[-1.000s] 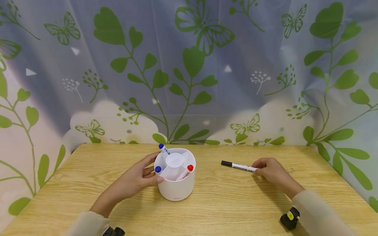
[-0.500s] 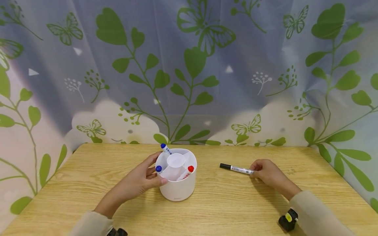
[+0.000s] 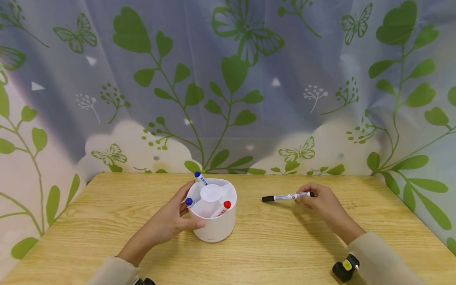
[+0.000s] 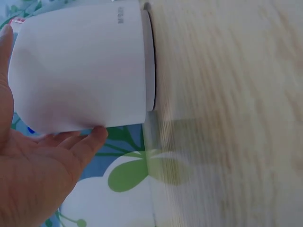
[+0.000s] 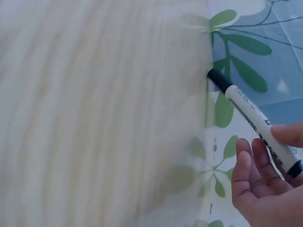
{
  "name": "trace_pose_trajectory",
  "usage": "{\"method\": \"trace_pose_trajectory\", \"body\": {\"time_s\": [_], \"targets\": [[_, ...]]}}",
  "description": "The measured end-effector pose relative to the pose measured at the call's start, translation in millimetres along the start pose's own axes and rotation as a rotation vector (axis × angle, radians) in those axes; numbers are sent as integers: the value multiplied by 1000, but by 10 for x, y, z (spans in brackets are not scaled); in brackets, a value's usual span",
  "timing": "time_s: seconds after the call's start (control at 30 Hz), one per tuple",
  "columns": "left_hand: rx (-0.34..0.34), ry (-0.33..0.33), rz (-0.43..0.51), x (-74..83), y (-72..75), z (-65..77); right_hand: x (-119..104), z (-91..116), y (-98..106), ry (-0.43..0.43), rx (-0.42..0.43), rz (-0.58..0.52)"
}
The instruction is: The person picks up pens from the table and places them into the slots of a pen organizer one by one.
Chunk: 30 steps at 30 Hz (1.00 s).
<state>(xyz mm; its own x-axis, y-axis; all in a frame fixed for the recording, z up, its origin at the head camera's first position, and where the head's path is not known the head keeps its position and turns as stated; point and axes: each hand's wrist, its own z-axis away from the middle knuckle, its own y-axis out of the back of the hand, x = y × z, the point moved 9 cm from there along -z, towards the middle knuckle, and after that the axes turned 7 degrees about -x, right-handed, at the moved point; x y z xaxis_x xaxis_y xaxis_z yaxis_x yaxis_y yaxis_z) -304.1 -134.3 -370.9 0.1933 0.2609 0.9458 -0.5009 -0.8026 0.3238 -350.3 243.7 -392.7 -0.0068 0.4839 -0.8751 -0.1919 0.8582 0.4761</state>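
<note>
A white round pen holder (image 3: 213, 231) stands upright on the table, divided into compartments around a central cup. My left hand (image 3: 162, 223) grips its left side, thumb in front and fingers behind; the left wrist view shows the hand (image 4: 42, 170) against the holder's wall (image 4: 80, 66). Two blue-capped markers (image 3: 201, 179) and a red-capped marker (image 3: 223, 208) lean inside the holder. To the right, my right hand (image 3: 322, 202) pinches a white marker with a black cap (image 3: 285, 196) near its rear end. In the right wrist view the marker (image 5: 251, 113) lies between thumb and fingers.
The wooden table (image 3: 263, 253) runs back to a curtain (image 3: 228, 99) printed with green leaves and butterflies. Dark wrist cameras (image 3: 345, 269) sit by the beige sleeves.
My right hand has lifted the black-capped marker's rear end and shifted slightly left; the marker now lies nearly level. My left thumb has slid a little farther across the holder's front.
</note>
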Motion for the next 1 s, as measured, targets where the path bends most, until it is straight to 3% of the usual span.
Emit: {"method": "trace_pose_trajectory", "body": {"time_s": [0.3,0.6,1.0], "targets": [[74,76,-44,-41,-46,-7,-307,45,6,95,48,-176],[145,115,-53,-68,-70,-16,-675,136,-66,182,56,-251],[140,113,-55,-36,-73,-6,-1012,137,-153,243,8,-462]]}}
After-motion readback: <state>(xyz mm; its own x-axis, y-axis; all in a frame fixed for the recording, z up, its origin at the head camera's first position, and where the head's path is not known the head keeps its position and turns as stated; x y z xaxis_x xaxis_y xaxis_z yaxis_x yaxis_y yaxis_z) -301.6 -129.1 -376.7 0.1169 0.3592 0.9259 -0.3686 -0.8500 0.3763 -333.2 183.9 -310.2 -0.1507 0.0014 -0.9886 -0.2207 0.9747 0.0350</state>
